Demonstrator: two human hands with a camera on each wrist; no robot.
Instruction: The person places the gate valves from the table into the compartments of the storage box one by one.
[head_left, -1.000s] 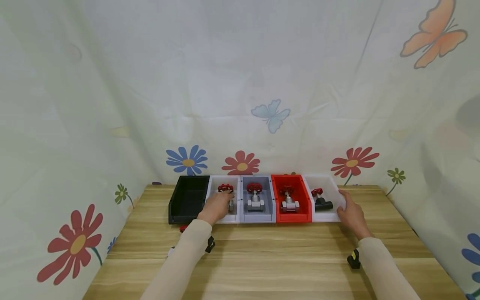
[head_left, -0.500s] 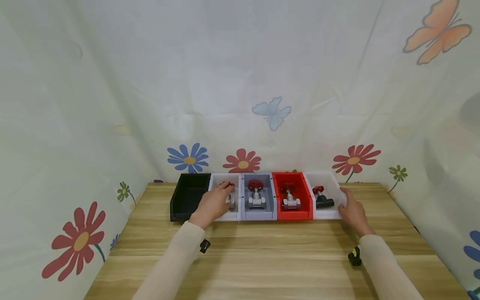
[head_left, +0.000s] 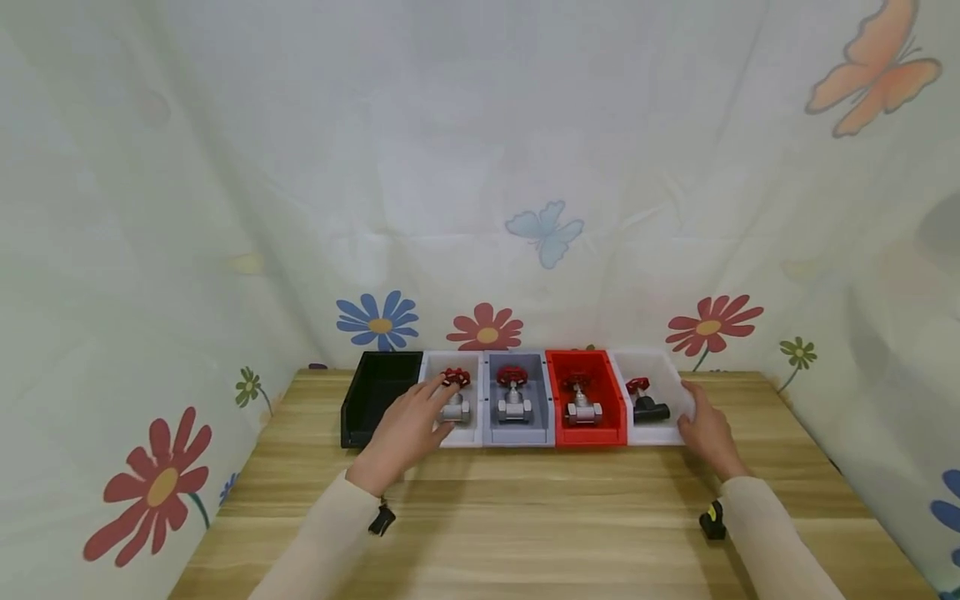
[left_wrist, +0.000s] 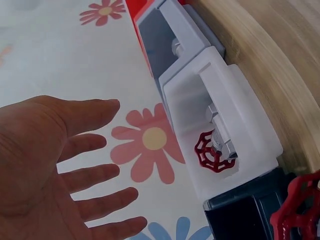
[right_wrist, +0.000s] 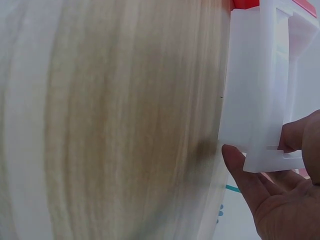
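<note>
My left hand [head_left: 405, 429] hovers over the front left of the left white bin [left_wrist: 260, 132], fingers extended and holding nothing. In that bin sits a steel valve with a red handwheel [head_left: 454, 406]; part of it is hidden behind the fingers. My right hand [head_left: 708, 433] grips the side wall of the right white bin [right_wrist: 252, 95], with the thumb inside and the fingers outside. Inside this bin lies a black valve [head_left: 648, 408] with a red handle. Another red handwheel [left_wrist: 297, 210] shows at the lower right of the left wrist view.
Between the white bins stand a grey bin [head_left: 517, 436] and a red bin [head_left: 590, 436], each with a steel valve. A black bin [head_left: 382, 387] forms the left end of the row. All rest on a wooden table [head_left: 540, 525] before a flowered curtain.
My left hand has come off the valve in the left white bin and drawn back toward the lower left, its fingers straightening. My right hand keeps its grip on the right white bin.
</note>
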